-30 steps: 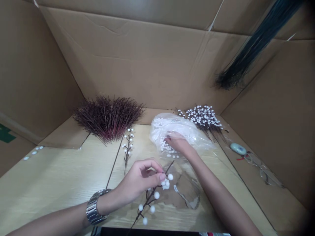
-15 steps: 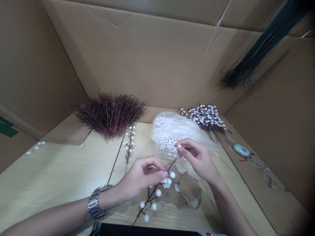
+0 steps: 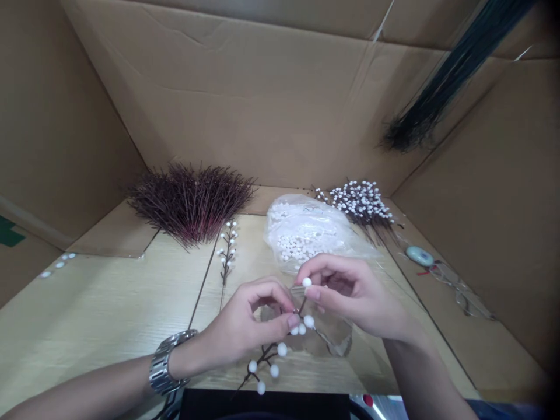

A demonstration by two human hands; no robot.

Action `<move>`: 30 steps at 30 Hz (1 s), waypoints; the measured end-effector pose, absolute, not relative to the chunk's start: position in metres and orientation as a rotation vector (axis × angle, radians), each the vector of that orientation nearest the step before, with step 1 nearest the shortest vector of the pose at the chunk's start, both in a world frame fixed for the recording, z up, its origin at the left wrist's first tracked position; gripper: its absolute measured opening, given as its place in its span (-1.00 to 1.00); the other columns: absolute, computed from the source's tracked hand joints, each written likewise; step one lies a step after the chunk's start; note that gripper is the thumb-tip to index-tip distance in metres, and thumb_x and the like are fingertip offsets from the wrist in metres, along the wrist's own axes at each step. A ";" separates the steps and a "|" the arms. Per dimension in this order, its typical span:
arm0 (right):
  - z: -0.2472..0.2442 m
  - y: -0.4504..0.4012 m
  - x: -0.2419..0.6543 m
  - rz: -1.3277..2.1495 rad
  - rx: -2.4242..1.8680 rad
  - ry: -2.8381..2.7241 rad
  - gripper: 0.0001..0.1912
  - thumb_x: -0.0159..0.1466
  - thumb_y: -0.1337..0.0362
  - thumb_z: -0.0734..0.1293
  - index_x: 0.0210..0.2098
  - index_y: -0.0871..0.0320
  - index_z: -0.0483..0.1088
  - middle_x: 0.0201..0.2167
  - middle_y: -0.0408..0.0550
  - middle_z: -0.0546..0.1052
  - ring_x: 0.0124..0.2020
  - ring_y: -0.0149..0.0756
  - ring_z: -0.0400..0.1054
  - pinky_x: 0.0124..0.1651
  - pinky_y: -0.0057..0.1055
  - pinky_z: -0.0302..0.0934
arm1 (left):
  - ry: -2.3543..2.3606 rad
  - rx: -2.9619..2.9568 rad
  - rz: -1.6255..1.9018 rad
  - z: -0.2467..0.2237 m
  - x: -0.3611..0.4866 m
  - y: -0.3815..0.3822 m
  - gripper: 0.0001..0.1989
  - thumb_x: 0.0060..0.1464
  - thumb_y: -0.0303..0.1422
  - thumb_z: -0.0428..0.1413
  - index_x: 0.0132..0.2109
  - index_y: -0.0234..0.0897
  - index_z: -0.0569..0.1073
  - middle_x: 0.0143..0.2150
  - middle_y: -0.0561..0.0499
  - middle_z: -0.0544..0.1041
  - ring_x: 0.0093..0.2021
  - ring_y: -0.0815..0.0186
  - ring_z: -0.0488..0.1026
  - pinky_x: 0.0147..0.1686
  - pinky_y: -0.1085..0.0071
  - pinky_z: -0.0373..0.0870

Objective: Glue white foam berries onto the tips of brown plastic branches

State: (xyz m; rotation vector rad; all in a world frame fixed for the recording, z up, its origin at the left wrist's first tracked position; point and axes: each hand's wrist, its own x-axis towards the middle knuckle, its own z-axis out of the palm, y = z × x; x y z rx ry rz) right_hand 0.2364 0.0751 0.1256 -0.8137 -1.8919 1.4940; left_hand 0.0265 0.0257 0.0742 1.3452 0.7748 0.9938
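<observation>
My left hand [image 3: 258, 312] pinches a dark brown twig [image 3: 265, 354] that carries several white berries and slants down toward the table's front edge. My right hand [image 3: 345, 291] is closed, thumb and forefinger pinching a white berry [image 3: 307, 282] at the twig's upper tip. Whether the berry is fully seated on the tip I cannot tell. Behind my hands lies a clear plastic bag [image 3: 324, 224] of loose white berries. A finished-looking berry twig [image 3: 227, 251] rests left of the bag.
Bare brown twigs [image 3: 192, 201] are heaped at the back left, berry twigs [image 3: 361, 201] at the back right. A torn cardboard piece [image 3: 339, 338] lies under my hands. On the right are a pale blue oval object [image 3: 419, 256] and glasses [image 3: 459, 289]. Cardboard walls [image 3: 245, 99] surround the table.
My right hand has moved from the bag's front down and left to the twig's tip, bringing the white berry with it. My left hand still holds the twig. The view has shifted slightly.
</observation>
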 end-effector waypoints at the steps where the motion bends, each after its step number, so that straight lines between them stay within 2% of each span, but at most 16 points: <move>1: 0.125 0.076 0.235 1.513 -0.799 -1.896 -0.92 0.31 0.27 0.42 -0.20 0.11 0.52 -0.50 -0.23 0.43 -0.50 -0.53 0.26 -0.46 -0.59 0.13 | 0.778 1.381 1.000 0.075 0.026 0.024 -0.89 0.18 -0.36 0.28 -0.29 -0.26 0.54 -0.28 0.05 0.51 -0.20 0.29 0.43 -0.10 0.31 0.33; 6: 0.124 0.077 0.232 1.493 -0.723 -1.917 -0.92 0.28 0.36 0.41 -0.21 0.13 0.53 -0.50 -0.22 0.45 -0.48 -0.53 0.30 -0.42 -0.59 0.18 | 0.782 1.410 0.977 0.078 0.025 0.021 -0.91 0.18 -0.35 0.28 -0.27 -0.25 0.55 -0.25 0.03 0.53 -0.18 0.28 0.46 -0.07 0.29 0.36; 13: 0.125 0.085 0.236 1.356 -0.605 -1.944 -0.88 0.28 0.38 0.43 -0.18 0.11 0.55 -0.47 -0.20 0.49 -0.46 -0.52 0.36 -0.40 -0.59 0.24 | 0.669 1.142 0.851 0.083 0.024 0.025 -0.89 0.19 -0.31 0.29 -0.19 -0.25 0.57 -0.18 0.02 0.54 -0.18 0.32 0.45 -0.14 0.36 0.35; 17: 0.125 0.088 0.238 1.328 -0.580 -1.952 -0.89 0.27 0.38 0.43 -0.19 0.14 0.55 -0.48 -0.19 0.49 -0.48 -0.50 0.36 -0.42 -0.56 0.24 | 0.652 1.119 0.871 0.083 0.024 0.025 -0.90 0.19 -0.34 0.29 -0.19 -0.26 0.57 -0.21 0.05 0.51 -0.21 0.36 0.43 -0.17 0.41 0.33; 25: 0.128 0.088 0.233 1.239 -0.546 -2.053 -0.87 0.29 0.39 0.39 -0.17 0.12 0.54 -0.46 -0.17 0.51 -0.43 -0.42 0.39 -0.34 -0.47 0.33 | 0.677 1.139 0.888 0.083 0.023 0.024 -0.93 0.19 -0.35 0.29 -0.20 -0.23 0.57 -0.21 0.06 0.52 -0.20 0.34 0.43 -0.15 0.40 0.33; 30: 0.132 0.090 0.231 1.161 -0.513 -2.122 -0.84 0.29 0.43 0.37 -0.16 0.12 0.53 -0.45 -0.18 0.51 -0.43 -0.43 0.38 -0.31 -0.44 0.31 | 0.694 1.156 0.869 0.089 0.021 0.026 -0.87 0.20 -0.28 0.28 -0.22 -0.25 0.55 -0.26 0.06 0.49 -0.24 0.33 0.40 -0.20 0.40 0.31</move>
